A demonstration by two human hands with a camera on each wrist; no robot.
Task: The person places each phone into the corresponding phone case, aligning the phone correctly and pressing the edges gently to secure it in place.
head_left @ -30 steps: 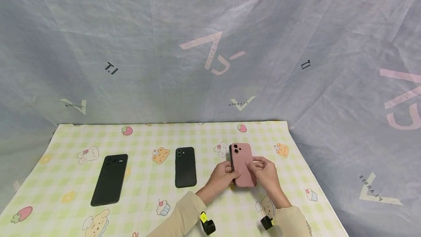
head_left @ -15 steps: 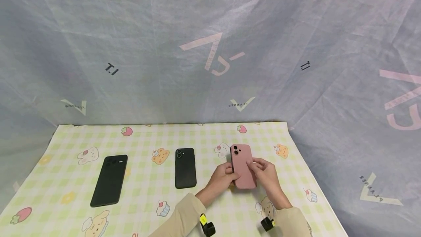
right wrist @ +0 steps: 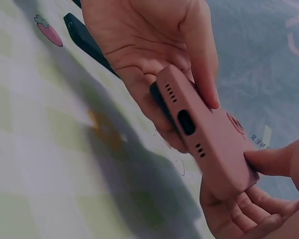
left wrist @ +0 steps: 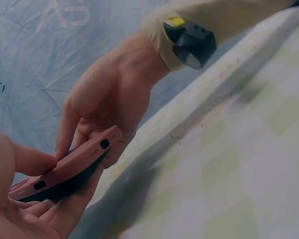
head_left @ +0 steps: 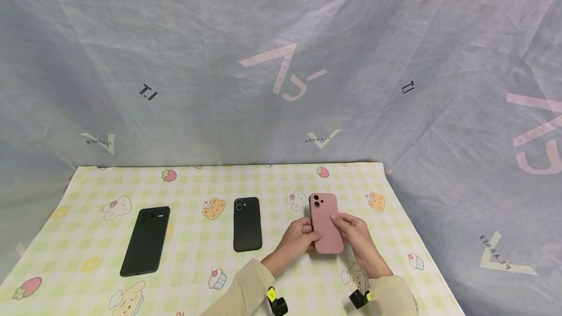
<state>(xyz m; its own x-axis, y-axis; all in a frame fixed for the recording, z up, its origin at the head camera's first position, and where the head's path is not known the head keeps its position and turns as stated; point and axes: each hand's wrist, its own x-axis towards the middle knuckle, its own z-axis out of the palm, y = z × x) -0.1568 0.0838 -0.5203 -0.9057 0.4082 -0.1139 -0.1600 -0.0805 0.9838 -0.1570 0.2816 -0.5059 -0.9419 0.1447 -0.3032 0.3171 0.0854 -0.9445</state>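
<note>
Both hands hold a pink phone case (head_left: 327, 230) clear of the table, its back and camera openings facing up. A dark phone (right wrist: 162, 107) lies against its underside, showing along one long edge in the right wrist view. My left hand (head_left: 291, 244) grips the left side, thumb on the back and fingers beneath. On the other side my right hand (head_left: 359, 239) pinches the edge, thumb on the case's back. The left wrist view shows the dark underside (left wrist: 74, 185) below the pink wall, with fingers under it.
A black phone (head_left: 248, 224) lies left of the hands, and a larger black phone (head_left: 146, 241) farther left. The checked tablecloth (head_left: 193, 257) covers the table, and a grey cloth curtain (head_left: 210, 87) hangs behind it.
The dark strip along the pink case's left edge has narrowed out of sight in the head view. Case and hands have shifted slightly right and nearer.
</note>
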